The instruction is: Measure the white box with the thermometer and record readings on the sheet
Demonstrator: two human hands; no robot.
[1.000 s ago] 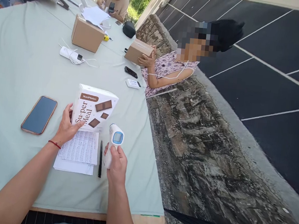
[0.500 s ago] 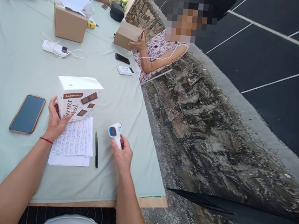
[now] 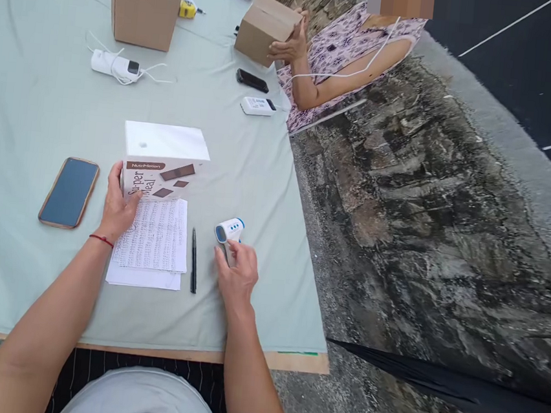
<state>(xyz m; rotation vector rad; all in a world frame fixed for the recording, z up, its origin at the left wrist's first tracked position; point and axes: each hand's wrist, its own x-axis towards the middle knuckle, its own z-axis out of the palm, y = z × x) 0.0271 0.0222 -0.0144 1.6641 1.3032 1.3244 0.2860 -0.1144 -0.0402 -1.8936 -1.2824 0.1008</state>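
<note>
My left hand (image 3: pixel 120 208) grips the lower left side of a white NutriMotion box (image 3: pixel 167 143) with brown lettering and printed brown bars. The box stands tilted at the top of some printed sheets (image 3: pixel 153 240). A white and blue infrared thermometer (image 3: pixel 229 229) is on the cloth, tipped so its buttons face up. My right hand (image 3: pixel 239 271) is just below it, thumb apart from the bent fingers, fingertips at the thermometer's near end. Its handle is mostly hidden. A black pen (image 3: pixel 194 260) lies between the sheets and my right hand.
A smartphone (image 3: pixel 69 192) lies left of the box. Farther back are a white device with a cable (image 3: pixel 115 66), a cardboard box (image 3: pixel 143 12), a black device (image 3: pixel 252 80) and a white device (image 3: pixel 258 106). Across the right edge, a person's hands hold another cardboard box (image 3: pixel 266 30).
The thermometer, earlier upright in my right hand, is now tipped over, and that hand's grip has loosened. My left hand still holds the white box. The camera view has shifted downward.
</note>
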